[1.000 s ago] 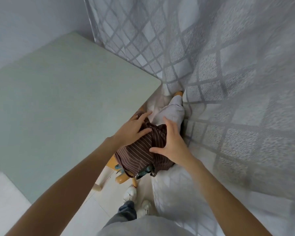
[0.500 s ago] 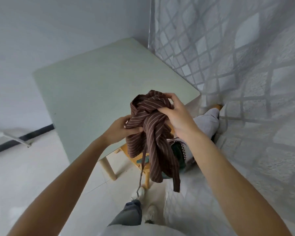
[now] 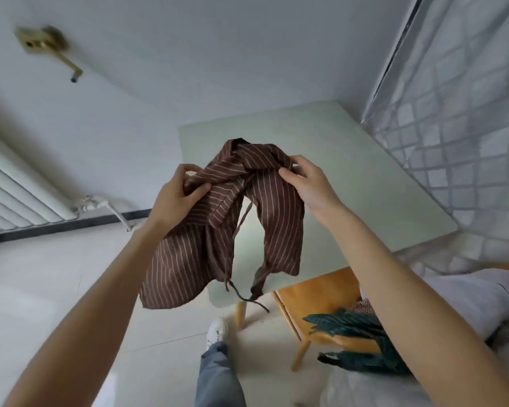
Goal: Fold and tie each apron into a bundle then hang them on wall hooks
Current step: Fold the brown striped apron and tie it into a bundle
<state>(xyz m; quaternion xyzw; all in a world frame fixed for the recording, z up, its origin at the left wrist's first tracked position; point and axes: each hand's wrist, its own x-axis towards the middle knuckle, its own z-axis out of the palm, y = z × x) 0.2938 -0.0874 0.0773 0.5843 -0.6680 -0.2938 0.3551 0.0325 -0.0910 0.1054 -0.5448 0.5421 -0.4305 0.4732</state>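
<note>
Apron — brown with thin pale stripes — held in mid-air above the near edge of the pale green table. Left hand pinches a bunched fold at one side; right hand grips the gathered top at the other. Two fabric panels hang down between the forearms, with dark ties dangling below. A brass wall hook sits high on the white wall. A dark green striped cloth lies on the wooden chair beside the table.
</note>
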